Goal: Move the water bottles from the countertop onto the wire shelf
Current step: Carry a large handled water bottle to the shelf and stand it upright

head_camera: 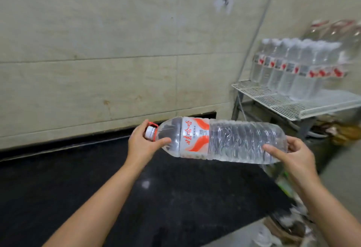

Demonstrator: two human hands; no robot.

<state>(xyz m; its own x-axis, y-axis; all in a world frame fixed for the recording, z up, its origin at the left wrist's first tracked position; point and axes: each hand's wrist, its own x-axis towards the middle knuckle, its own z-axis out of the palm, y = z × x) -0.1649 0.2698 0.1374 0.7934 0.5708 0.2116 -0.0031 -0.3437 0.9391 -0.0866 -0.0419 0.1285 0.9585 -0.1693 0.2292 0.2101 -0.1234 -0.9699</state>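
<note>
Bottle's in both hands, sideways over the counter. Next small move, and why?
Probably carry the water bottle rightward toward the wire shelf, tipping it upright on the way. It lies nearly horizontal, left hand at the cap end, right hand at the base, while the shelved bottles stand upright with bare wire in front.

We hold a large water bottle (220, 140) sideways above the dark bench (117, 188), our left hand (142, 144) gripping its capped neck, our right hand (291, 158) cupping its base. More bottles (293, 71) stand on the wire shelf (283, 102) at right.
</note>
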